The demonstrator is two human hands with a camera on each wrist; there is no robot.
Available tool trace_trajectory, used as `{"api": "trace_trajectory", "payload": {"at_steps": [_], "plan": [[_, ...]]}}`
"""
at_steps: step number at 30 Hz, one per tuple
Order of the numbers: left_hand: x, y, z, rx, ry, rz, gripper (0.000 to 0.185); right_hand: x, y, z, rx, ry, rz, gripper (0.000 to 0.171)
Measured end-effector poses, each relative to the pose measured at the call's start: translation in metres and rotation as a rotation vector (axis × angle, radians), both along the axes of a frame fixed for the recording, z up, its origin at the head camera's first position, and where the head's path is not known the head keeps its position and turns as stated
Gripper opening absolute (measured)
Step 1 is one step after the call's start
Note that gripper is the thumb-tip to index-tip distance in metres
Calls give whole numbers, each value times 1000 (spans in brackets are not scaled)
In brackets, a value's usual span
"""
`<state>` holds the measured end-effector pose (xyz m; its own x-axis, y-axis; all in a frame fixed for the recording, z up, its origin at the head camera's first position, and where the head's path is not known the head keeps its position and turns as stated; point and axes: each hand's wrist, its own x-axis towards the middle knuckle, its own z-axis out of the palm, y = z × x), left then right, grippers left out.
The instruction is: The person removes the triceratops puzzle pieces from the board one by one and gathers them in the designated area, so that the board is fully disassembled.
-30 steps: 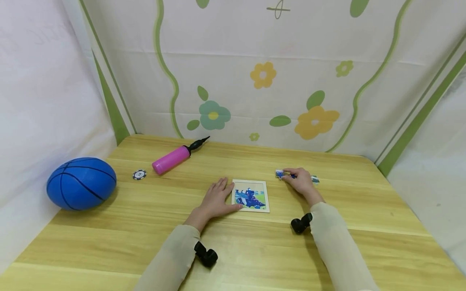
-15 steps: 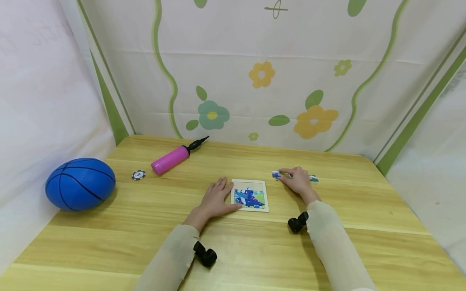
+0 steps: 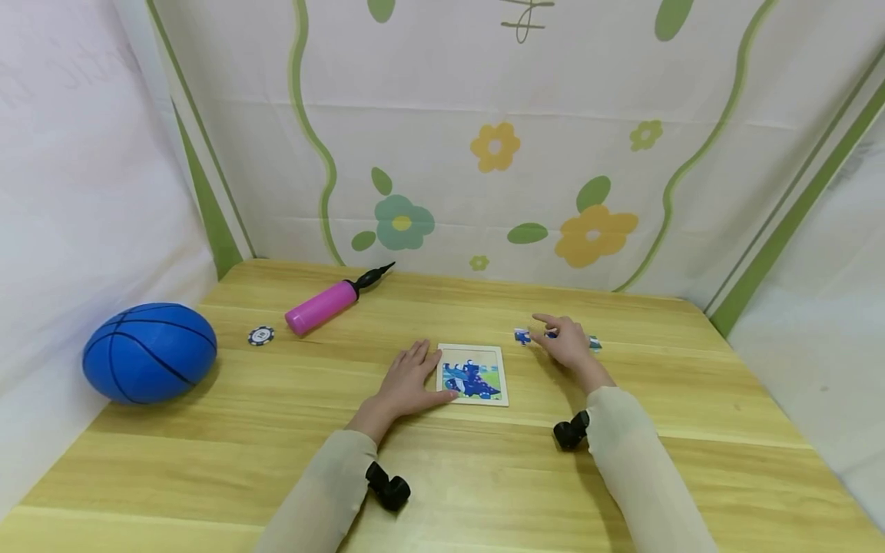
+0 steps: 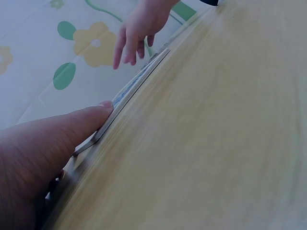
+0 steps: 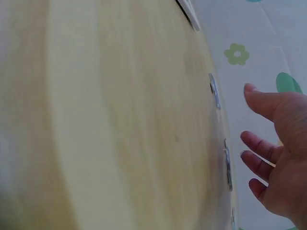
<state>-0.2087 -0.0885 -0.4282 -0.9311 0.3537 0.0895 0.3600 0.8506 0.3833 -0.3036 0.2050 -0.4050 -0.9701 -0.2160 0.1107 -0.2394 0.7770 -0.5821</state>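
Observation:
A small jigsaw puzzle [image 3: 472,378] in a pale square frame lies on the table, showing a blue dinosaur; its upper part is bare. My left hand [image 3: 406,384] rests along its left side, fingers straight, and the thumb [image 4: 91,120] touches the near corner of the rim. To the right, my right hand [image 3: 568,343] hovers over loose puzzle pieces, thumb and forefinger spread, holding nothing. One blue piece [image 3: 522,336] lies just left of the fingertips. Another piece [image 3: 551,334] is partly hidden under the hand, and a third piece [image 3: 594,343] shows beyond it.
On the left of the wooden table [image 3: 484,476] sit a blue ball [image 3: 150,353], a poker chip [image 3: 260,336] and a pink hand pump [image 3: 321,307] with a black nozzle. A flowered cloth [image 3: 429,169] hangs behind the table.
The right thumb and forefinger have let go of the leftmost blue piece and parted. That piece has slid slightly left and lies flat. The left hand has stayed on the puzzle frame.

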Motion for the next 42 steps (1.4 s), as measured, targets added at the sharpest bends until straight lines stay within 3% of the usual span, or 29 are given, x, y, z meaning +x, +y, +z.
{"api": "trace_trajectory", "payload": {"at_steps": [6, 11, 16, 24, 31, 42], "plan": [[1, 0, 1, 5, -2, 2, 85, 16, -13, 6, -225, -26, 35, 42], [0, 0, 0, -1, -1, 6, 85, 33, -27, 6, -300, -40, 112, 40], [0, -1, -1, -4, -3, 10, 85, 51, -42, 0, -304, -72, 186, 39], [-1, 0, -1, -7, -1, 6, 85, 71, -49, -17, -322, -94, 178, 37], [-2, 1, -2, -9, 7, 15, 85, 75, -51, -20, -271, -34, 172, 35], [0, 1, 0, 7, 16, 14, 83, 76, -52, -23, -212, -31, 147, 36]]}}
